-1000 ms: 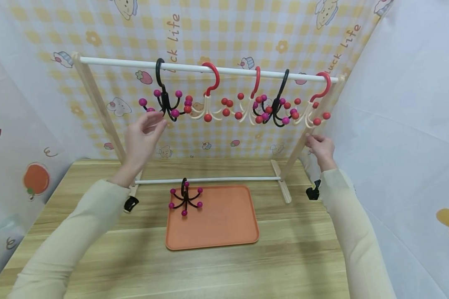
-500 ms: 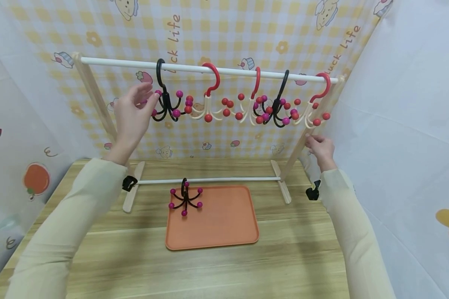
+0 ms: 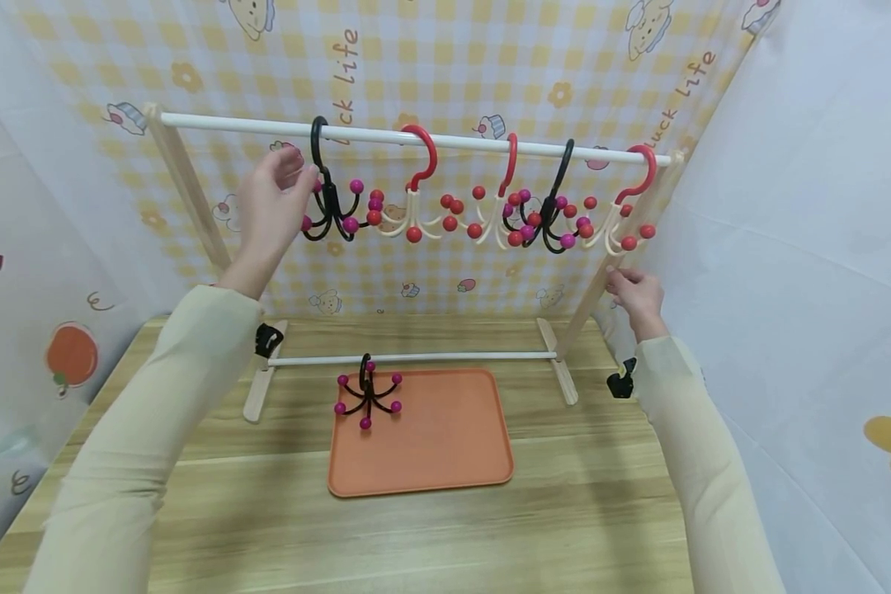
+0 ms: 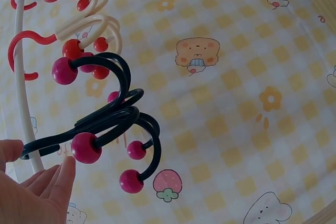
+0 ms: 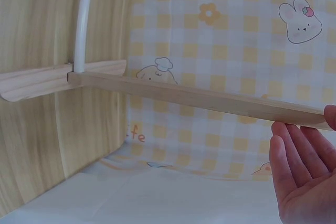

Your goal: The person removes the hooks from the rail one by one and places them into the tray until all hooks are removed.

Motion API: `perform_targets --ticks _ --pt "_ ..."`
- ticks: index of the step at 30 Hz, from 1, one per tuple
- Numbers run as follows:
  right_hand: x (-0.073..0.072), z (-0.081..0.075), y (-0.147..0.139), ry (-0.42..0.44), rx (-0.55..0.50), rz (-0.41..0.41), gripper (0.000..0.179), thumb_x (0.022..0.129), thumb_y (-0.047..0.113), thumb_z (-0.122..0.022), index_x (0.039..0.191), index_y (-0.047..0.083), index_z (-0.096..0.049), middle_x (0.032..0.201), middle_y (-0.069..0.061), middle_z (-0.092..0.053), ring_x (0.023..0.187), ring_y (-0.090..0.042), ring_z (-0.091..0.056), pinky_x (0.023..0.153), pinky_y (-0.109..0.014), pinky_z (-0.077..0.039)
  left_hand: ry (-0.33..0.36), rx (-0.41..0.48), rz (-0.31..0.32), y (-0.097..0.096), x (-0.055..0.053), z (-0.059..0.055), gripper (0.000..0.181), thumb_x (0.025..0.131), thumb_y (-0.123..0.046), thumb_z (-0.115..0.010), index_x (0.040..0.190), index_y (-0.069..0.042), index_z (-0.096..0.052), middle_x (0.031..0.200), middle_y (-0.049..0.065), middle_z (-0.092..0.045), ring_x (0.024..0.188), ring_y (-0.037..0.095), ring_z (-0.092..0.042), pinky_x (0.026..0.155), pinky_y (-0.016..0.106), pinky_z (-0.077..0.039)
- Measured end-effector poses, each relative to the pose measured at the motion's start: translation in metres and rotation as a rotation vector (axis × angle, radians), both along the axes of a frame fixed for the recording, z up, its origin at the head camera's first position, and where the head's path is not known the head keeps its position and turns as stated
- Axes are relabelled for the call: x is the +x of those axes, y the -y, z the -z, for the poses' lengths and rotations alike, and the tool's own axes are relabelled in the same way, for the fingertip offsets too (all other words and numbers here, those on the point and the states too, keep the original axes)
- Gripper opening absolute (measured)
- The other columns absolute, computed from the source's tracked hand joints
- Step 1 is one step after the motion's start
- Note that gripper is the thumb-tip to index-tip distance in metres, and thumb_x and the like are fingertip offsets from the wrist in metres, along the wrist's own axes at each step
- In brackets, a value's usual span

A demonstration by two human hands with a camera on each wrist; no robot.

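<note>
My left hand [image 3: 267, 206] is raised beside the leftmost black hook hanger [image 3: 330, 198], which has magenta balls and hangs from the white rail [image 3: 230, 125]. In the left wrist view the thumb and fingers of this hand [image 4: 39, 195] stand apart on either side of the hanger's hook; contact is hard to tell. My right hand [image 3: 637, 295] holds the rack's right wooden post [image 3: 588, 301]. The right wrist view has the thumb on one side of the post [image 5: 210, 99] and the fingers on the other.
Along the rail hang more hangers, red-and-cream ones [image 3: 413, 206] and another black one [image 3: 549, 206]. A black hanger [image 3: 368, 394] lies on an orange tray [image 3: 438, 462] on the wooden table [image 3: 416, 544]. A lower white bar [image 3: 460, 356] runs behind the tray.
My left hand has moved from the leftmost hanger's lower arms leftward and up, then slightly right, to beside its hook. The right hand stays on the post.
</note>
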State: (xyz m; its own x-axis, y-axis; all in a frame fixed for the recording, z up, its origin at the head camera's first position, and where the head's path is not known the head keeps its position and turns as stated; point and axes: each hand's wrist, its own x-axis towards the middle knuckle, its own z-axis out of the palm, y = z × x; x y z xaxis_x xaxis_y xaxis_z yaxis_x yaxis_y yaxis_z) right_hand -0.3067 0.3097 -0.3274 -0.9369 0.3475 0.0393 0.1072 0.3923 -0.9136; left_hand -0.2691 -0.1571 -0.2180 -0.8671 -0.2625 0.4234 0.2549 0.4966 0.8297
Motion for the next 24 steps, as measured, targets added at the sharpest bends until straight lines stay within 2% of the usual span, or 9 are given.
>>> perform_targets --ticks 5,10,17,24 --pt "0.0 -0.001 -0.001 0.013 0.007 -0.005 0.05 0.086 0.034 -0.052 0.117 -0.007 -0.051 0.076 0.005 -0.058 0.074 -0.006 -0.057 0.066 -0.02 -0.047 -0.002 -0.007 0.002 -0.003 -0.004 -0.007 0.04 0.089 -0.03 -0.052 0.123 -0.009 -0.05 0.12 0.006 -0.054 0.105 0.011 -0.051 0.086 0.021 -0.038" --pt "-0.001 -0.001 -0.001 0.006 -0.007 -0.004 0.05 0.086 0.033 -0.053 0.116 -0.007 -0.051 0.071 0.008 -0.057 0.071 -0.004 -0.057 0.065 -0.019 -0.047 -0.057 0.007 0.002 -0.007 -0.01 -0.011 0.032 0.088 -0.024 -0.053 0.115 -0.006 -0.057 0.112 0.007 -0.059 0.097 0.01 -0.056 0.082 0.021 -0.041" --pt "0.0 0.001 -0.002 0.021 0.013 -0.005 0.052 0.086 0.035 -0.051 0.118 -0.006 -0.051 0.086 -0.002 -0.059 0.078 -0.008 -0.058 0.073 -0.025 -0.046 -0.035 0.061 -0.015 -0.009 -0.013 -0.014 0.029 0.086 -0.023 -0.057 0.11 -0.007 -0.061 0.105 0.005 -0.062 0.085 0.009 -0.059 0.077 0.021 -0.043" --pt "0.0 0.001 -0.002 0.012 -0.005 -0.004 0.051 0.086 0.034 -0.052 0.117 -0.007 -0.051 0.079 0.002 -0.058 0.072 -0.004 -0.056 0.07 -0.023 -0.047 -0.043 0.123 -0.003 -0.009 -0.016 -0.015 0.025 0.085 -0.02 -0.059 0.106 -0.007 -0.063 0.097 0.004 -0.065 0.075 0.014 -0.059 0.067 0.019 -0.043"
